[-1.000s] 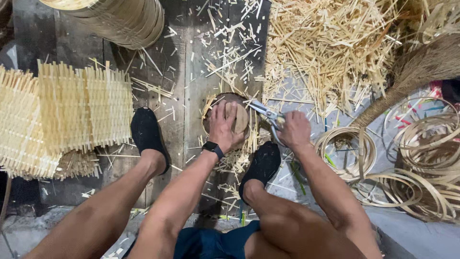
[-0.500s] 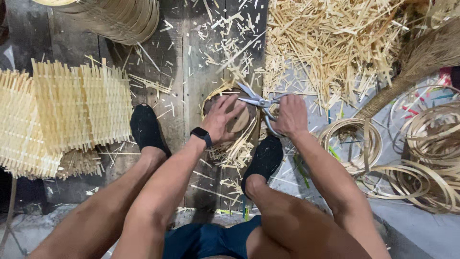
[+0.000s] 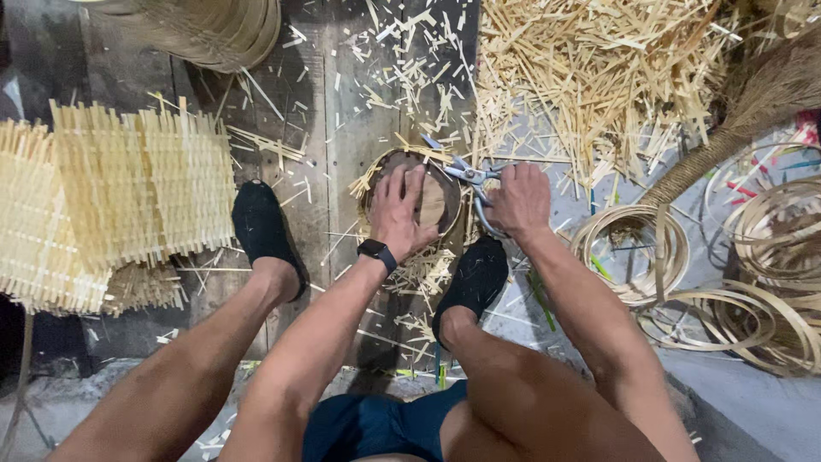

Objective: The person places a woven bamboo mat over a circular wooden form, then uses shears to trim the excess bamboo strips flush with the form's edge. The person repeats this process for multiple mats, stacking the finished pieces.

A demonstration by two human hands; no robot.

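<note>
Nearest the camera: two bare legs and dark shorts (image 3: 376, 428). Two feet in black shoes rest on the plank floor (image 3: 342, 128), the left shoe (image 3: 261, 231) apart to the left, the right shoe (image 3: 475, 278) just below the work.

One small round basket (image 3: 436, 201) sits on the floor between the shoes and slightly beyond them, its rim fringed with loose strip ends. The left hand (image 3: 400, 214) lies flat on top of it, fingers spread and pressing down; one black watch (image 3: 376, 252) is on that wrist. The right hand (image 3: 517, 201) is at the basket's right edge, fingers curled tight around the handles of one pair of shears (image 3: 466, 174). The blades point left over the rim; whether they are cutting a strip cannot be told.

To the left, two woven mats (image 3: 111, 197) of pale strips stand side by side. To the right, several coiled hoops (image 3: 633, 248) of split cane lie overlapping; an exact count cannot be told.

Farther off: one large heap of cut splinters (image 3: 599, 77) at upper right, one broom (image 3: 744, 120) lying across it, and one large woven basket (image 3: 205, 30) at the top edge.
</note>
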